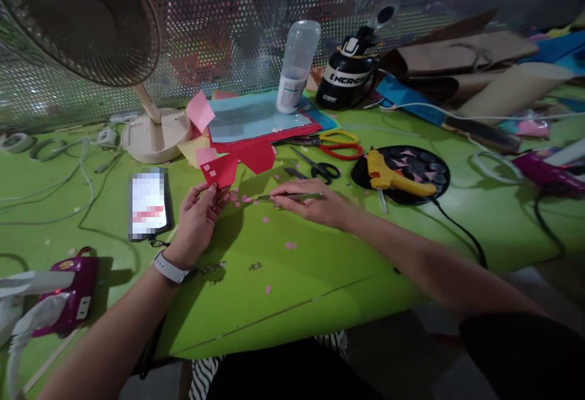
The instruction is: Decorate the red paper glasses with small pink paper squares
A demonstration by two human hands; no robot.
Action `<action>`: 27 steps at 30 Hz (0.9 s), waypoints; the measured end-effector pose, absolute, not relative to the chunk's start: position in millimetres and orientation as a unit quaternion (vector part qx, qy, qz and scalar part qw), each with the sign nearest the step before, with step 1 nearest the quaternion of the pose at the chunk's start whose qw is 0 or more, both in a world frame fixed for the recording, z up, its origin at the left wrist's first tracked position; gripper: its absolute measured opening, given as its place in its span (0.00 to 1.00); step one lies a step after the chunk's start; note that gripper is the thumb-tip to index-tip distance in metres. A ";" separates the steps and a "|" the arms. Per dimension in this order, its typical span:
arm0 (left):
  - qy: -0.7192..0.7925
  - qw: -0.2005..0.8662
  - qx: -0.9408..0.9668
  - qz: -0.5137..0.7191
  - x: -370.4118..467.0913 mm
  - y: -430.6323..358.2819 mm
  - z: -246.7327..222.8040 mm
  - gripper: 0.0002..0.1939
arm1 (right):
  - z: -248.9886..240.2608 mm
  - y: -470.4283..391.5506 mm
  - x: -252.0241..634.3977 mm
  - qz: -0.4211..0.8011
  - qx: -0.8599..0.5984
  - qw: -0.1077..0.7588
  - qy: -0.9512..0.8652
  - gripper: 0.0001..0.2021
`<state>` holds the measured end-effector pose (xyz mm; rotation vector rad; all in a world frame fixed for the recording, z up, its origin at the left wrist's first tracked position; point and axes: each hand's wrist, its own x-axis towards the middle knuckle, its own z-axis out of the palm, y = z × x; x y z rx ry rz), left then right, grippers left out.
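Red paper, bearing 2 pink squares, is pinched in the left hand, right of the phone; tweezers are gripped in the right hand, farther right of it.

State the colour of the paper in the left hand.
The paper is red, with small pink squares on it; best seen in the head view.

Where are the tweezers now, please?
In the head view, the tweezers are held in the right hand, left of the glue gun, tips near pink paper bits.
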<state>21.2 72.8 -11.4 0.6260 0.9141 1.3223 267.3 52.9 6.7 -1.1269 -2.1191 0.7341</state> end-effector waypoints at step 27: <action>0.404 0.651 0.274 0.582 22.0 75.3 -10.1 0.06 | -6.2 58.2 272.0 0.212 -0.397 0.345 -0.824 0.14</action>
